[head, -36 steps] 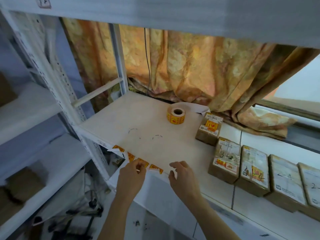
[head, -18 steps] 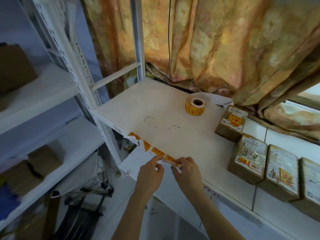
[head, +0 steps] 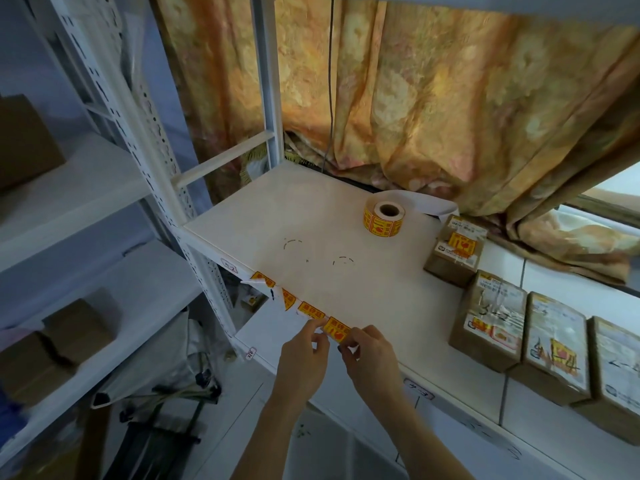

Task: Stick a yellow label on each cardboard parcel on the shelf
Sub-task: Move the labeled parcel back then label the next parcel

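Observation:
A strip of yellow labels (head: pixel 304 308) hangs along the front edge of the white shelf (head: pixel 311 237). My left hand (head: pixel 304 362) and my right hand (head: pixel 369 358) both pinch the rightmost yellow label (head: pixel 336 330) of that strip at the shelf edge. A roll of yellow labels (head: pixel 383 218) stands further back on the shelf. Several cardboard parcels sit at the right: one at the back (head: pixel 455 251), one nearer (head: pixel 491 320), another beside it (head: pixel 552 344) and one cut off at the frame edge (head: pixel 616 368). The three nearest to me show yellow labels.
A white perforated upright (head: pixel 149 140) stands left of the shelf. An orange patterned curtain (head: pixel 433 98) hangs behind. Lower shelves at left hold brown boxes (head: pixel 79 327). Dark bags and clutter (head: pixel 162 403) lie on the floor below.
The view has moved in closer and tilted down. My hands have come together at the right end of the label strip and now pinch its last label.

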A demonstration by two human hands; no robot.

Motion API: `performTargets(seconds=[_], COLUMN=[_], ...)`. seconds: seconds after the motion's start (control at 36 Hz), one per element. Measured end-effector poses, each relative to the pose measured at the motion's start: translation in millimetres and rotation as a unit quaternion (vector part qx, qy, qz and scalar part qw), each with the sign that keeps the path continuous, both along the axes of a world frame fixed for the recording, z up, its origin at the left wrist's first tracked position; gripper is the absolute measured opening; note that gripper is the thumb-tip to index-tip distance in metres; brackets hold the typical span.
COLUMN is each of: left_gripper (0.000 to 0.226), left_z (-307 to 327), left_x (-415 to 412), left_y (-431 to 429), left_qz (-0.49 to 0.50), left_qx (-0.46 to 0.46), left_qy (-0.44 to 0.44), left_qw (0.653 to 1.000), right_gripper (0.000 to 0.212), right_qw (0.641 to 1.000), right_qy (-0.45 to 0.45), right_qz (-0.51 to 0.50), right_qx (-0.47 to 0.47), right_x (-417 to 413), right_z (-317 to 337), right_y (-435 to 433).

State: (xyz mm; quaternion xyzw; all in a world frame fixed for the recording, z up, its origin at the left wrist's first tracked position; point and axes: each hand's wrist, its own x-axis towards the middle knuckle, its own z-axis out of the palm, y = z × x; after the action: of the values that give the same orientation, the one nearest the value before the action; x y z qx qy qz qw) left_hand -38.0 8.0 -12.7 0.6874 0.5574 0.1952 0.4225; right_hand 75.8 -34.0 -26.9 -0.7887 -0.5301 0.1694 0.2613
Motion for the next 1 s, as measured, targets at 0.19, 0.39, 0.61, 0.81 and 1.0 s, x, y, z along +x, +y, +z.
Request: performTargets(seconds=[0.19,0.39,0.61,0.81,1.0], left_gripper=[0.026,0.028,0.022,0.008,0.005], left_z=[-2.2,-0.3,5.8,14.5,23.5], left_x=[1.0,4.3,11.8,23.9,45.9], left_y=[1.2,2.6,0.8,-0.9,-5.2], left_qz=[0.014,0.026,0.037,0.021,-0.007], left_qx=[0.019,0.040,0.057,0.079,0.071], left_qy=[0.000,0.016,0.001,-0.020,-0.102], left_qw=[1.000,0.999,0.998,0.996,0.992], right_gripper=[0.010,0.008,0.009,0.016,0.044], right_qw=[1.000,1.000,0.999,0.998,0.993], right_qy=[-0.019,-0.022,-0.010,0.032,0.085], right_qz=[0.008,0.002,0.003,-0.020,-0.050], right_qx=[0.009,0.021,0.039,0.049,0.058], right_x=[0.0,2.8,10.7,23.7,51.8], right_z=[-2.6,-3.1,2.9,12.7,24.1], right_y=[-2.0,-5.9,-13.0,-21.5,-36.0])
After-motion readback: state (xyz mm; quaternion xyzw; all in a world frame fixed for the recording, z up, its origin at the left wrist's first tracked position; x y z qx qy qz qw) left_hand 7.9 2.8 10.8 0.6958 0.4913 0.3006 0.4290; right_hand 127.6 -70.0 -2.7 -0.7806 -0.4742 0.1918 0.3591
